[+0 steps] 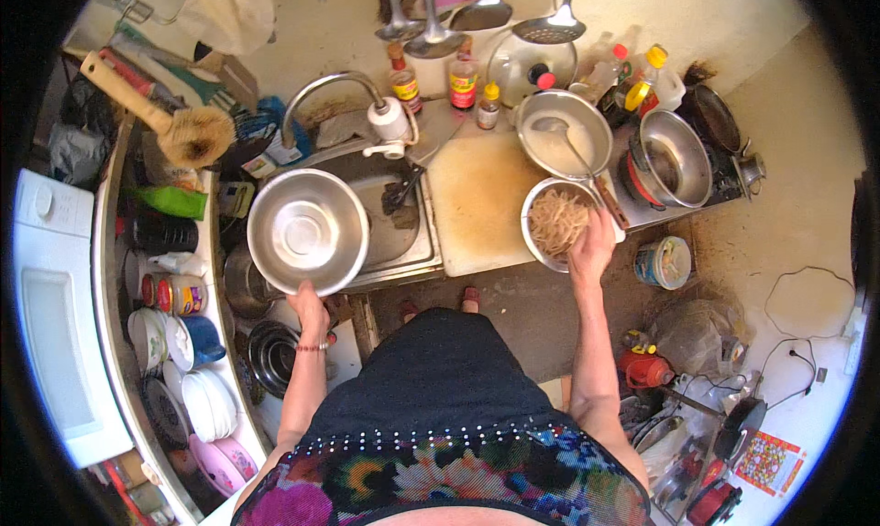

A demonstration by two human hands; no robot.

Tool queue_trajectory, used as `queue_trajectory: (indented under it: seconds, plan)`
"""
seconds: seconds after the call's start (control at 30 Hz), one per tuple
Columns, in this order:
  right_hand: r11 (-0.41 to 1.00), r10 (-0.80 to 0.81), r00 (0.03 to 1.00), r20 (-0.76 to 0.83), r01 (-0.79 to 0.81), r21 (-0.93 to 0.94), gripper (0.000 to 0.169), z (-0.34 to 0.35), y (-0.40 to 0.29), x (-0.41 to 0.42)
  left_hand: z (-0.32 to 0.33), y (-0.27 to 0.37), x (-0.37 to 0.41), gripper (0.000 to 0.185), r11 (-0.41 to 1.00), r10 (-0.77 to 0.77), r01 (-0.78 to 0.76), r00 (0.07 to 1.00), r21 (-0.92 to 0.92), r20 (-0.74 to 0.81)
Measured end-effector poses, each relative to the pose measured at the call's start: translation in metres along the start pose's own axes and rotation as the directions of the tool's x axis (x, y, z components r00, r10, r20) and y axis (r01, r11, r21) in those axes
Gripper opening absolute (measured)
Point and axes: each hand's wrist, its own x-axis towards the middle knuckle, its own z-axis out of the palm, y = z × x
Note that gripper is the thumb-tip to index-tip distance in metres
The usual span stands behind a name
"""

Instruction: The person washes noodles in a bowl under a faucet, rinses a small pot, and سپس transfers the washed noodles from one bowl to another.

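Note:
My left hand (309,305) grips the near rim of a stainless steel bowl (309,230), which has nothing in it and is held above the left part of the sink (388,268). On the right, my right hand (592,245) is at the side of a smaller metal bowl (528,241) with pale brown shredded food (558,220) in it; the fingers partly hide its rim. Behind that bowl stands a metal pot (526,141) of cloudy whitish liquid. A ladle (577,155) with a wooden handle rests across the pot, its handle end close to my right hand.
A stained cutting board (481,196) lies between sink and bowls. The curved faucet (330,79) rises behind the sink. A steel pan (674,158) sits on the stove at right. Sauce bottles (463,83) line the wall under hanging utensils (433,41). Shelves of dishes (206,402) stand at left.

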Motion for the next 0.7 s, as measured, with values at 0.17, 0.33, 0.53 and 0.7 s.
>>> queue_trajectory:
  seconds: [0.17,0.33,0.53,0.7]
  plan:
    - [0.746,0.654,0.756,-0.036,-0.636,0.197,0.031,-0.018,0.025,-0.049,0.042,-0.011,-0.036,0.043,0.948,0.195,-0.216,0.975,0.233,0.109]
    - [0.168,0.802,0.437,0.408,-0.82,0.547,0.033,-0.009,0.042,-0.075,0.045,0.02,-0.031,0.059,0.623,0.645,-0.596,0.758,0.507,0.099]
    - [-0.531,0.418,0.298,0.858,-0.686,0.497,0.031,0.001,0.058,-0.075,0.03,0.034,-0.026,0.06,0.563,0.615,-0.56,0.775,0.608,0.144]
    - [-0.545,0.319,0.243,0.916,-0.744,0.386,0.037,0.018,0.066,-0.069,0.069,0.004,-0.07,0.038,0.981,-0.116,0.134,0.984,-0.141,0.134]
